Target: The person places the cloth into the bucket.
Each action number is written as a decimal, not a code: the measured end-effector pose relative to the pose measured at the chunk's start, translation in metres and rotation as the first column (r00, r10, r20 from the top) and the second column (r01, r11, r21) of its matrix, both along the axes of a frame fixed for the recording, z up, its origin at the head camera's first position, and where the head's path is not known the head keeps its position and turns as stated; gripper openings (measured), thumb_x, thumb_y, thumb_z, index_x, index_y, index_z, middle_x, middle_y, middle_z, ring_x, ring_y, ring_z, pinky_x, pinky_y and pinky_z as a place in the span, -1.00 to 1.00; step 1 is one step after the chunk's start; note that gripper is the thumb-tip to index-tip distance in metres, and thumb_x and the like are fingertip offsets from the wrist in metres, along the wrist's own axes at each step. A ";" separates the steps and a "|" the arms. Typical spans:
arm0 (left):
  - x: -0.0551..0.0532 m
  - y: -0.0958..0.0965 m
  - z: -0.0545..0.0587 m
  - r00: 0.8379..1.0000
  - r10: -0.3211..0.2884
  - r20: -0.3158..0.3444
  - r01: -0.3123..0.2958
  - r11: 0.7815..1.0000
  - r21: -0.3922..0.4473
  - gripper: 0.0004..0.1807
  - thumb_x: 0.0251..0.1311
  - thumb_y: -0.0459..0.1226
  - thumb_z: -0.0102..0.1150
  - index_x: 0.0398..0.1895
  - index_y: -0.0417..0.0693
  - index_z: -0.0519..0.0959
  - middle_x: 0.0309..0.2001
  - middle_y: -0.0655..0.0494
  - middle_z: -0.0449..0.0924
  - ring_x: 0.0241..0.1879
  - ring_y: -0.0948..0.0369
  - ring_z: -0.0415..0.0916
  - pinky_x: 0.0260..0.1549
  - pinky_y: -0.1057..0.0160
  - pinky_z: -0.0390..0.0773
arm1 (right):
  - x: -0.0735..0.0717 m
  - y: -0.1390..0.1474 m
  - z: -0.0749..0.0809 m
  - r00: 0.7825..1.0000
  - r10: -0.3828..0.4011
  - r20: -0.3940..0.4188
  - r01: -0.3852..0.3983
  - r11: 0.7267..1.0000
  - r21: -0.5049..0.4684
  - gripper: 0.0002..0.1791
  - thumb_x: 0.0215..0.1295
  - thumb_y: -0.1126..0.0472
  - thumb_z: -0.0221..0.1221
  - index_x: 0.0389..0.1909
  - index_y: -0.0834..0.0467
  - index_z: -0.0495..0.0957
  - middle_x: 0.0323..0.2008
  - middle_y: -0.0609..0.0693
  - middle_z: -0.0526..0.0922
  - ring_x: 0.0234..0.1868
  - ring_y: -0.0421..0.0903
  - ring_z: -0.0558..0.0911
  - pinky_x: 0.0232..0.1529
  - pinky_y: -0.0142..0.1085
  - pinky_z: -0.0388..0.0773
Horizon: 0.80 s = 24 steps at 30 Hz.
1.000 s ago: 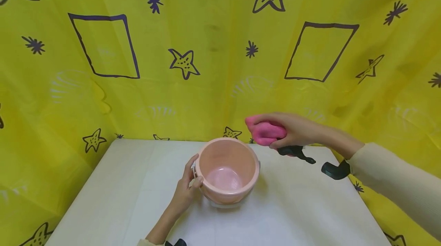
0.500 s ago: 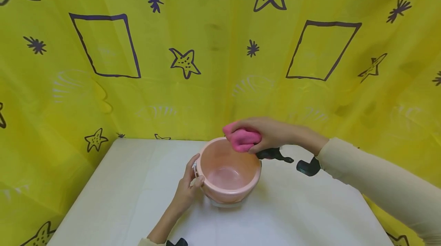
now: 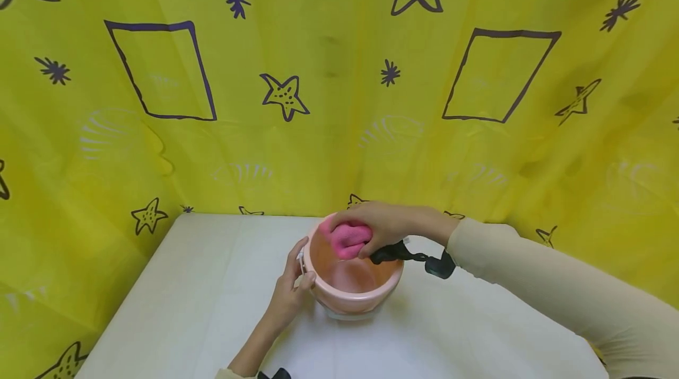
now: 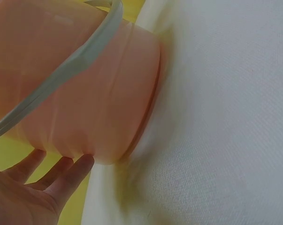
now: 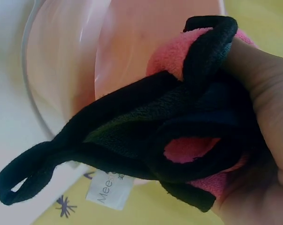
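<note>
On that white table (image 3: 159, 308) sits your pink bucket (image 3: 354, 303), loud yellow starfish curtain (image 3: 323, 149) behind; your left hand (image 3: 289, 293) holds its side, your right hand (image 3: 387, 223)'s gripping a scrunched pink-and-black cloth (image 3: 350, 240) at the mouth.

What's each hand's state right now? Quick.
Left hand: open, fingertips against the side of the pink bucket.
Right hand: closed, holding the bunched pink-and-black cloth over it.
</note>
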State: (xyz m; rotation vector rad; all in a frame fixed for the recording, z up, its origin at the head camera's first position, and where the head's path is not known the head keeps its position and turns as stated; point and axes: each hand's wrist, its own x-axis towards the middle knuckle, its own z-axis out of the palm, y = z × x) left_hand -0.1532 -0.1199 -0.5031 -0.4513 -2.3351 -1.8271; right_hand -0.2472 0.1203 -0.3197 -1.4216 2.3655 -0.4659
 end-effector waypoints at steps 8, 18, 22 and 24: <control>0.000 -0.001 0.002 1.000 0.001 0.000 -0.001 1.000 0.001 -0.26 0.42 -0.16 0.09 0.60 0.39 0.08 0.48 -0.18 0.33 0.29 -0.21 0.46 -0.07 -0.10 0.67 | -0.006 -0.017 -0.018 0.995 0.067 0.068 -0.071 0.996 0.057 -0.27 0.15 0.33 0.45 0.36 -0.03 0.46 0.30 -0.14 0.48 0.08 -0.16 0.48 0.08 -0.31 0.52; -0.002 -0.002 -0.001 1.000 0.001 -0.005 -0.001 1.000 -0.011 -0.26 0.42 -0.13 0.09 0.60 0.41 0.08 0.48 -0.12 0.33 0.31 -0.19 0.46 -0.07 -0.03 0.67 | -0.009 -0.031 -0.032 0.997 0.015 0.079 -0.031 0.981 0.193 -0.28 0.10 0.27 0.51 0.27 -0.19 0.50 0.09 -0.20 0.51 0.09 -0.19 0.45 0.00 -0.38 0.54; -0.002 -0.003 -0.002 1.000 -0.002 0.004 0.002 1.000 -0.014 -0.26 0.44 -0.10 0.08 0.60 0.44 0.06 0.47 -0.10 0.36 0.31 -0.16 0.46 -0.06 0.00 0.67 | -0.008 -0.034 -0.034 0.997 0.001 0.077 -0.020 0.968 0.249 -0.32 0.10 0.23 0.52 0.22 -0.26 0.51 0.00 -0.25 0.53 0.05 -0.20 0.47 0.01 -0.37 0.53; -0.002 -0.003 -0.002 1.000 -0.004 0.004 0.004 1.000 -0.013 -0.27 0.44 -0.10 0.07 0.60 0.44 0.06 0.44 -0.10 0.40 0.29 -0.13 0.47 -0.06 0.03 0.67 | -0.007 -0.036 -0.034 0.997 0.001 0.074 -0.021 0.966 0.258 -0.33 0.10 0.22 0.52 0.21 -0.27 0.51 0.00 -0.25 0.53 0.05 -0.20 0.47 0.02 -0.36 0.51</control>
